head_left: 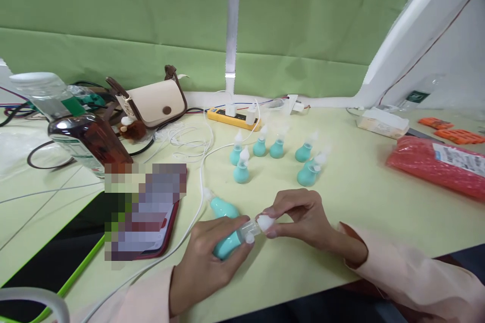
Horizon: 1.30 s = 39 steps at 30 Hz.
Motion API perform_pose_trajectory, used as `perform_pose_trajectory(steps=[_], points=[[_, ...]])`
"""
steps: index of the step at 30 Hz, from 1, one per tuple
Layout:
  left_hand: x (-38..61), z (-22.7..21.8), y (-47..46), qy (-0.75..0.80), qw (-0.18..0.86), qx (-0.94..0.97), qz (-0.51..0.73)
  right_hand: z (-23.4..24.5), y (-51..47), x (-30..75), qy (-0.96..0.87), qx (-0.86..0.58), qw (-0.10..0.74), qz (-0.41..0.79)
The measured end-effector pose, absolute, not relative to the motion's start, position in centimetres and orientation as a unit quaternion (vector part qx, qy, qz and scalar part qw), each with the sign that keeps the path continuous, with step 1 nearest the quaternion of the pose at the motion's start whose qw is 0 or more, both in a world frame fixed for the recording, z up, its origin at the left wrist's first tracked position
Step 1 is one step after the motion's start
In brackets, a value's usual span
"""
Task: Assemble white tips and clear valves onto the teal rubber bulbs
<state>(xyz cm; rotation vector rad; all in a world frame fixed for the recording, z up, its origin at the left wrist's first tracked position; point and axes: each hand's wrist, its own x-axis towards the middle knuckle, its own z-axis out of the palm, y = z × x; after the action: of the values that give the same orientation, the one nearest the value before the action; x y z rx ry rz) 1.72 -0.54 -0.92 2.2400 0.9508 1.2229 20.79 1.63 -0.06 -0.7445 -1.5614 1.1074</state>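
Near the worktop's (371, 207) front edge, the left hand (208, 248) grasps one teal nasal aspirator (227, 246); the right hand's (305, 217) fingers pinch one white nozzle (265, 222). One lying aspirator (224, 207) is alongside; six standing aspirators (241, 173) are farther back.

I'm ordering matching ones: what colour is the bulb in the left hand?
The bulb is turquoise, best seen in the head view.

Head view. A camera worn on the person's head looked forward and down over the tabletop (359, 197), from above and behind the left hand (208, 252) and the right hand (306, 216), which lay near, below centre. The green backdrop (299, 20) faced the lens at the far side, filling much of the upper field.
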Motion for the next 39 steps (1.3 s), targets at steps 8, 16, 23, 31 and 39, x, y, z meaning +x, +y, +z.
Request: perform_pose_trajectory(steps=[8,16,23,31,39], points=[[1.4,-1.5,-0.5,0.333,0.171,0.83,0.413,0.0,1.4,20.5,-0.691,-0.308,0.523,0.394],[1.5,-1.6,-0.6,0.326,0.106,0.845,0.41,0.5,2.0,21.2,-0.709,-0.287,0.446,0.465],[1.4,-1.6,-1.0,0.327,0.106,0.848,0.404,1.4,2.7,22.4,-0.76,-0.273,0.333,0.487],[1.4,-1.1,-1.2,0.31,0.055,0.867,0.385,1.3,2.4,21.7,-0.774,-0.289,0.324,0.461],[1.4,-1.1,-1.2,0.311,0.076,0.866,0.385,1.2,2.2,21.5,-0.734,-0.3,0.333,0.511]])
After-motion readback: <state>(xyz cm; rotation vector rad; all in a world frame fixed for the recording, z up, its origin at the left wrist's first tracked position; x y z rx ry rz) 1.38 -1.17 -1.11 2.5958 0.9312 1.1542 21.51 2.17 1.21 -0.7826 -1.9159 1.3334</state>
